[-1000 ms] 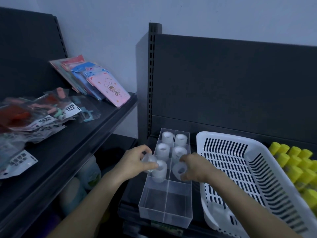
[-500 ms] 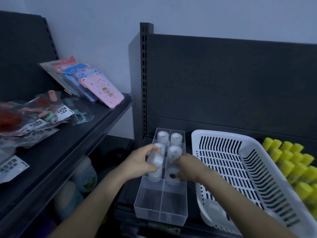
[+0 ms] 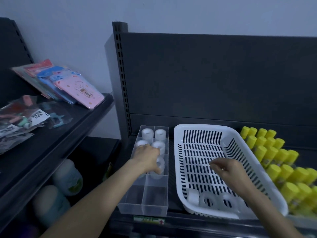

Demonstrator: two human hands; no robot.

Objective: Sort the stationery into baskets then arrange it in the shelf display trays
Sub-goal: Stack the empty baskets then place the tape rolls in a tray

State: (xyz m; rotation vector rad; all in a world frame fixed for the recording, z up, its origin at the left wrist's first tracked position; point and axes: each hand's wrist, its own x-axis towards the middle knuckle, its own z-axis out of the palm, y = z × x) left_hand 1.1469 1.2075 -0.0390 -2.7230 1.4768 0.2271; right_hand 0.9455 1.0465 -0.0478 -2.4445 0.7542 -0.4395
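A clear divided tray (image 3: 145, 208) stands on the dark shelf, with white tape rolls (image 3: 160, 133) upright in its back compartments. My left hand (image 3: 147, 159) lies palm down in the tray's middle left compartment, fingers curled over a tape roll that it mostly hides. Another roll (image 3: 160, 166) stands just right of those fingers. The two front compartments hold nothing. My right hand (image 3: 224, 169) hovers over the white slotted basket (image 3: 197, 127), fingers loosely bent, holding nothing. Several tape rolls (image 3: 208, 201) lie at the basket's near end.
Yellow-capped glue sticks (image 3: 274, 155) are packed in rows right of the basket. A shelf to the left carries pink and blue notebooks (image 3: 82, 91) and bagged small items (image 3: 30, 117). Bottles (image 3: 68, 177) stand underneath it. A dark back panel (image 3: 214, 79) rises behind the tray.
My right hand let go of its roll in the tray and moved right, over the basket. My left hand lowered its roll into the left middle compartment. The view shifted left.
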